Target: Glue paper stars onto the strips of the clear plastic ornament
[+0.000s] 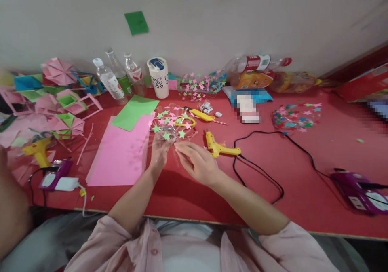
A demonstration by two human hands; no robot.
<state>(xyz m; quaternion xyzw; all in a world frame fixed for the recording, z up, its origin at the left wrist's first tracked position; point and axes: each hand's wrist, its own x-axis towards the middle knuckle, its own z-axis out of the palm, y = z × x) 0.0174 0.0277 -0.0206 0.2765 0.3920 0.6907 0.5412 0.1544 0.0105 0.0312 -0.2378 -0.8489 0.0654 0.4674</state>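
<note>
A clear plastic piece with green and pink stars (167,136) is held up over the red table by my left hand (159,150), whose fingers wrap its near side. My right hand (198,161) is close on the right, its fingertips pinched together at the piece's near edge; whatever sits between them is too small to make out. Just right of my right hand lies a yellow glue gun (222,150) with a black cord. Behind the starred piece is a yellow cutter (202,115).
Pink sheets (118,154) and a green sheet (135,112) lie left. Bottles (110,82) and a white cup (159,80) stand by the wall. Another starred piece (297,117) and a purple power strip (360,191) are right. Paper shapes (68,100) crowd the far left, near another person's arm (12,207).
</note>
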